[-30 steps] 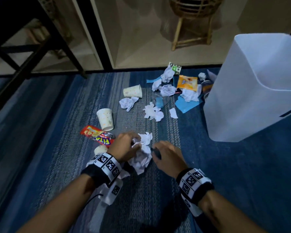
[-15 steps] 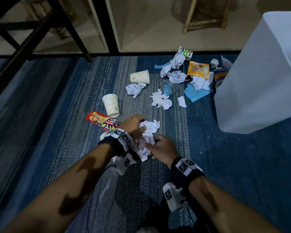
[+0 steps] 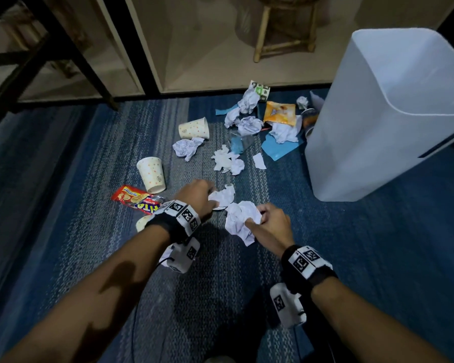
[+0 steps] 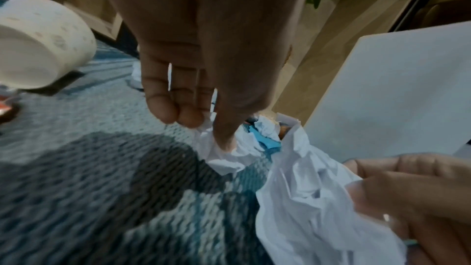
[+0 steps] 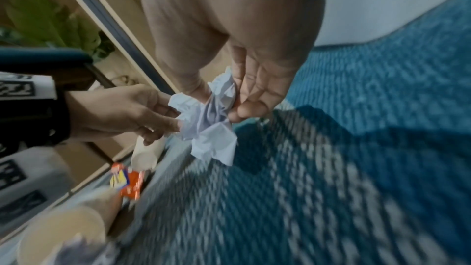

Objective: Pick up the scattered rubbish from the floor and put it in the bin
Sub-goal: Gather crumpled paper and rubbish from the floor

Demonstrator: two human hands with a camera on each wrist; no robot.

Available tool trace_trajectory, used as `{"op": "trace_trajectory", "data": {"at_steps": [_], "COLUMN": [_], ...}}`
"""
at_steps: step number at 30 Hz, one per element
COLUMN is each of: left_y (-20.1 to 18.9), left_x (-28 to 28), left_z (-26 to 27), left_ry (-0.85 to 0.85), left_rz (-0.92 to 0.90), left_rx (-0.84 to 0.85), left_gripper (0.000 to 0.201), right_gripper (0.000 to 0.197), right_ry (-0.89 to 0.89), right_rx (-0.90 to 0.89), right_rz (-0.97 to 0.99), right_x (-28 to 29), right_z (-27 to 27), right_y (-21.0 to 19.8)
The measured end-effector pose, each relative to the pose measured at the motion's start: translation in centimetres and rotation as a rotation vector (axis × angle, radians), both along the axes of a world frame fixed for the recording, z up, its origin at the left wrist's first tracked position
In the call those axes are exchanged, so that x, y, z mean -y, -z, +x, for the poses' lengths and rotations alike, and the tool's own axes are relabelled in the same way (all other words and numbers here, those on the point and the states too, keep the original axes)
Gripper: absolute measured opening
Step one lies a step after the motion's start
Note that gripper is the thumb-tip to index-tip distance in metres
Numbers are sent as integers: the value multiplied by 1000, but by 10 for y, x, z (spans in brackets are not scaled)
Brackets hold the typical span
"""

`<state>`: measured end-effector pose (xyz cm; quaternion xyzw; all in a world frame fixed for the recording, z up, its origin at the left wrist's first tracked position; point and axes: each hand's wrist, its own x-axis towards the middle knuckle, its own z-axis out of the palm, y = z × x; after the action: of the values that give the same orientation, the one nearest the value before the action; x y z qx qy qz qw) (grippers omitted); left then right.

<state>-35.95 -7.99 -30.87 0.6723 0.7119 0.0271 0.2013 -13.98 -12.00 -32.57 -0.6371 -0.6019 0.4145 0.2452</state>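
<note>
My left hand pinches a small crumpled white paper just above the blue rug; the left wrist view shows thumb and fingers closed on that small paper. My right hand grips a larger crumpled white paper, seen bunched between its thumb and fingers as a paper wad. The two papers hang apart, close together. The tall white bin stands open at the right, about an arm's length beyond my right hand.
More rubbish lies ahead: two dotted paper cups, a red snack wrapper, several paper balls, an orange packet and blue sheets beside the bin. A wooden stool and black table legs stand behind.
Both hands closed on the paper heap and lifted it. It has come apart into two wads, the left holding the small one, the right drawing the large one rightward.
</note>
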Motion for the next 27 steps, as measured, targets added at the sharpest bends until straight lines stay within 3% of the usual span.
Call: {"op": "trace_trajectory", "data": {"at_steps": [7,16,19,22,27], "left_y": [-64,-188,-223,-248,-256], "left_x": [-28,-78,-90,-100,-131], "left_z": [23,83,119,156,209], "left_ry": [-16,16,-1,102,251], "left_rz": [308,752,821,892,855], "left_rx": [143,457,587,631,622], "left_gripper": [23,21,24,14,10], "right_gripper": [22,23,23,23,22], "right_ry": [103,258,302,375,486], "right_rx": [-70,-246,-278,-261,-213], "right_rz": [181,541,654,753,842], "right_x": [-18,-31,-36,-45,-60], "right_z": [16,63,83,105,144], "right_y": [-52,-173,-212,-240,-259]}}
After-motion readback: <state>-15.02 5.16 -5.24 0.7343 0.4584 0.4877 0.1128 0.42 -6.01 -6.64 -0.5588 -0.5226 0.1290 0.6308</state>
